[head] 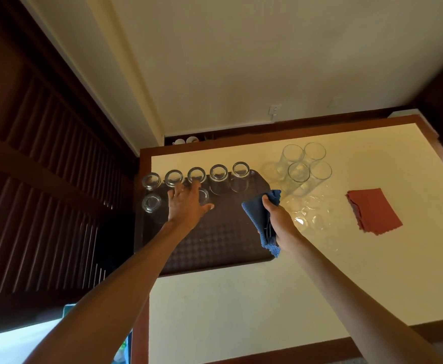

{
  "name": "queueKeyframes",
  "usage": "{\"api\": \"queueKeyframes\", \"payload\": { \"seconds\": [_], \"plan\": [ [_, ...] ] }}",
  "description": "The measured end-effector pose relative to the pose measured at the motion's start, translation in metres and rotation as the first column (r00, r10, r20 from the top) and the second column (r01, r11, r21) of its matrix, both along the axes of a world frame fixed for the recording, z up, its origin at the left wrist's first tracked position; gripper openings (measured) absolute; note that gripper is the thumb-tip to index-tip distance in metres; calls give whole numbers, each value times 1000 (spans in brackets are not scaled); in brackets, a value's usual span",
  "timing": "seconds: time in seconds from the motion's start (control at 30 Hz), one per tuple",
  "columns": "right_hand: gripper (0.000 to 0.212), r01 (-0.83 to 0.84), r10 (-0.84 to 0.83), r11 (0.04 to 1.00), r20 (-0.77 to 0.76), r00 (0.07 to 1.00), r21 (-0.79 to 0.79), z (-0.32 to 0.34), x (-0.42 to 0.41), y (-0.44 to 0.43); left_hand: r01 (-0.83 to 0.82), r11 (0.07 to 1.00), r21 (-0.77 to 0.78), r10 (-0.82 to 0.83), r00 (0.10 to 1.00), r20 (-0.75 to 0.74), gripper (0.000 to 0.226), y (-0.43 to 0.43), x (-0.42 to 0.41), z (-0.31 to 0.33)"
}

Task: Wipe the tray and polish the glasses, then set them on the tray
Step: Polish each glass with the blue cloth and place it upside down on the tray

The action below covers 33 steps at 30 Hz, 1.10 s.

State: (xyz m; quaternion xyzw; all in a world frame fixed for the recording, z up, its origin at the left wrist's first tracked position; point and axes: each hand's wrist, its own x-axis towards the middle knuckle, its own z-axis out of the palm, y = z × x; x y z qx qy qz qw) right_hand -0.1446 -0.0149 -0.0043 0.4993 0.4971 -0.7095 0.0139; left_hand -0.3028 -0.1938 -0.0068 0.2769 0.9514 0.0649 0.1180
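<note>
Dark textured tray (215,245), clear glasses (218,172) lined along its far edge

We see the left hand (186,203) covering most of one glass (204,197) on the tray (215,240), while the blue cloth (261,219) hides much of the right hand (280,222).

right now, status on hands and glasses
Left hand spread over a glass on the tray. Right hand grips blue cloth. More glasses wait beside the tray.

1. 2 bare arms (125,279) are showing, long and slim, running back from the fingers to the bottom edge.
2. The left hand (186,204) is showing its back, knuckles just behind the fingers.
3. The right hand (280,219) is showing its back and wrist.
</note>
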Motion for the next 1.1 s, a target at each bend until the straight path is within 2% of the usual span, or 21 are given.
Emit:
{"api": "queueKeyframes", "payload": {
  "seconds": [0.1,0.2,0.37,0.5,0.6,0.67,0.83,1.0,1.1],
  "plan": [
    [47,41,-40,998,16,999,-43,12,5,7,-41,999,23,41,999,6,75,5,6,13],
    [36,35,-36,997,-18,999,-63,29,15,21,-33,989,147,43,997,-65,54,16,17,33],
    [40,-54,65,992,-93,994,111,51,37,63,83,928,364,-70,996,-48,20,60,36,69],
    [31,18,-2,992,-130,992,122,63,49,107,141,908,395,-165,986,27,20,108,49,76],
    [38,57,-39,988,-125,991,142,66,61,155,165,922,351,-216,970,111,35,153,65,69],
    [37,74,-57,985,-109,992,156,64,68,188,217,941,260,-256,958,127,51,184,77,63],
    [34,71,-54,983,-100,994,168,55,72,246,292,956,-2,-292,956,27,83,251,89,41],
    [30,73,-57,991,-139,989,112,42,72,266,272,941,-200,-279,960,-8,80,275,86,24],
    [37,41,-28,994,-128,991,98,35,74,272,256,934,-248,-283,956,-80,76,276,86,13]
  ]
}}
